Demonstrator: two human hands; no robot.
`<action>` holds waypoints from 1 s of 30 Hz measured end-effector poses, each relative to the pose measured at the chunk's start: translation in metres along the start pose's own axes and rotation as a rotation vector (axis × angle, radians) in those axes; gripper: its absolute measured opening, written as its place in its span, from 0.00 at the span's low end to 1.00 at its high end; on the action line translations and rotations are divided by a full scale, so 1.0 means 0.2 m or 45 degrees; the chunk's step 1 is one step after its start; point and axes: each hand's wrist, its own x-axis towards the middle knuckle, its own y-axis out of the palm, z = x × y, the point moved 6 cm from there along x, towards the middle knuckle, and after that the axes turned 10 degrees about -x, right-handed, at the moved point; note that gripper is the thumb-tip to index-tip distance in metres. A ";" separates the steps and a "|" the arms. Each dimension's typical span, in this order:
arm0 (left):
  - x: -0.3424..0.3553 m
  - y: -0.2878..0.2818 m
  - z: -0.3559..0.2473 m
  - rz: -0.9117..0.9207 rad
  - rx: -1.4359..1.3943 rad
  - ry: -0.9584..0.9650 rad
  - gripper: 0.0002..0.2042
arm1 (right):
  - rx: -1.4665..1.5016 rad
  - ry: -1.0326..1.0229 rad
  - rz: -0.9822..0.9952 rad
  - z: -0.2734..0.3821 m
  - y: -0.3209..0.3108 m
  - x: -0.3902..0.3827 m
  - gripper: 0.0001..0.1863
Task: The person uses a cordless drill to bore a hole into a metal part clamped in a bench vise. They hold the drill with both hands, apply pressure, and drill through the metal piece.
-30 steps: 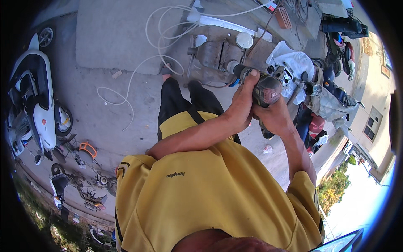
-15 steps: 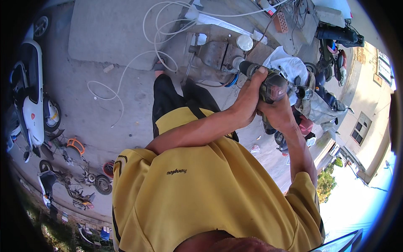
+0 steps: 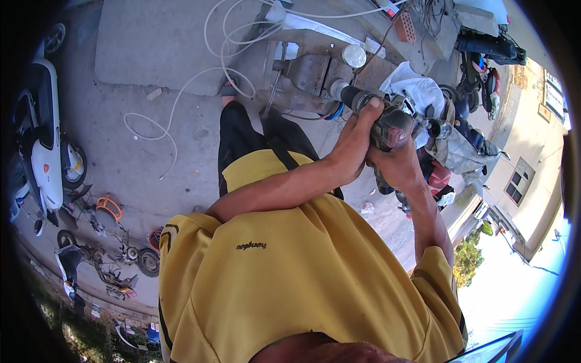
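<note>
Power tool (image 3: 393, 127) still in left hand (image 3: 354, 147) and right hand (image 3: 395, 165), grip unchanged

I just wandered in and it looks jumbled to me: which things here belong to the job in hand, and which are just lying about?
In the job:
power drill, held by left hand and right hand
metal vise, just beyond the drill's front end

Apparently just lying about:
white hose, loosely looped
perforated brick
white scooter

Grey floor (image 3: 109, 136), pale beige wall (image 3: 521, 134)
</note>
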 end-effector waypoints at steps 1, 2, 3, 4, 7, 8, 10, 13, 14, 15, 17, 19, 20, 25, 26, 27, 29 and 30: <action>0.00 0.00 0.00 0.008 0.000 0.002 0.26 | -0.022 -0.010 -0.002 -0.01 0.00 0.00 0.19; 0.00 -0.01 0.00 0.015 -0.001 0.004 0.26 | -0.043 -0.017 -0.004 -0.01 0.01 0.00 0.19; 0.00 0.00 0.00 0.010 -0.004 0.015 0.26 | -0.041 -0.024 -0.003 -0.01 0.01 0.00 0.18; 0.00 0.00 -0.01 0.010 -0.003 0.018 0.26 | -0.040 -0.031 -0.002 0.00 0.00 0.00 0.18; 0.00 0.00 -0.02 0.021 -0.011 0.004 0.26 | -0.063 -0.032 0.022 0.02 0.00 0.01 0.17; 0.00 0.00 -0.02 0.025 -0.023 -0.004 0.27 | -0.076 -0.029 0.036 0.02 0.00 0.01 0.17; 0.00 0.01 -0.02 0.037 -0.061 -0.036 0.28 | -0.171 0.041 0.038 0.03 -0.01 0.03 0.16; -0.02 0.04 -0.03 0.075 -0.064 -0.122 0.29 | -0.084 0.059 -0.005 0.04 -0.02 0.00 0.15; -0.03 0.06 -0.04 0.071 -0.030 -0.098 0.28 | -0.024 0.049 -0.026 0.05 -0.02 -0.02 0.15; -0.02 0.09 -0.03 0.065 0.004 -0.075 0.27 | -0.008 0.082 -0.043 0.02 -0.04 -0.03 0.16; -0.04 0.12 -0.03 0.080 0.039 -0.061 0.27 | 0.028 0.053 -0.162 0.03 -0.05 -0.07 0.17; -0.05 0.13 -0.02 0.089 -0.001 -0.072 0.27 | -0.031 0.083 -0.111 0.03 -0.07 -0.08 0.17; -0.05 0.12 -0.01 0.080 -0.030 -0.079 0.27 | -0.046 0.078 -0.086 0.03 -0.06 -0.08 0.18; -0.04 0.03 0.01 0.024 -0.076 -0.146 0.30 | -0.105 0.073 -0.033 -0.03 -0.01 -0.03 0.18; -0.05 0.05 0.00 0.034 -0.093 -0.135 0.30 | -0.136 0.087 -0.019 -0.01 -0.01 -0.03 0.17; -0.05 0.06 -0.01 0.044 -0.110 -0.124 0.30 | -0.122 0.112 0.001 -0.01 -0.02 -0.02 0.18; -0.04 0.04 -0.03 0.053 -0.078 -0.151 0.30 | -0.097 0.163 0.041 -0.01 -0.02 0.00 0.19; -0.03 0.04 -0.03 0.058 -0.064 -0.164 0.30 | -0.092 0.131 0.020 0.00 -0.03 0.00 0.19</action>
